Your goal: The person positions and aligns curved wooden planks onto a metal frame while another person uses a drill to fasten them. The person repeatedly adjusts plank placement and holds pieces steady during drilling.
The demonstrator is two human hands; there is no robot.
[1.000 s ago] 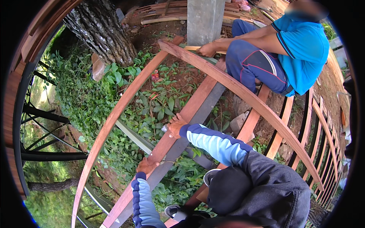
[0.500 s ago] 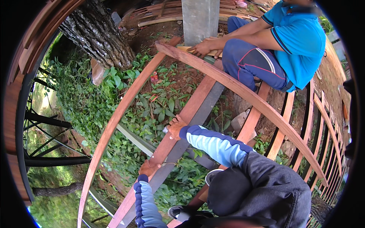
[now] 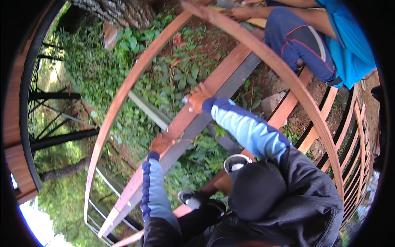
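Your left hand (image 3: 161, 144) and right hand (image 3: 198, 97) both press fingers clamped on the long reddish-brown wooden plank (image 3: 214, 88) (lying on a grey steel beam (image 3: 230, 84)), apparently steadying it.

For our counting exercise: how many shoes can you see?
2: one shoe beside the long wooden plank, another shoe lower down by the left sleeve. Others may be hidden.

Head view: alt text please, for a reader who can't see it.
Both hands rest on a long reddish wooden plank over leafy ground: left hand lower, right hand higher. Curved wooden strips arc around it; another person's leg is upper right.
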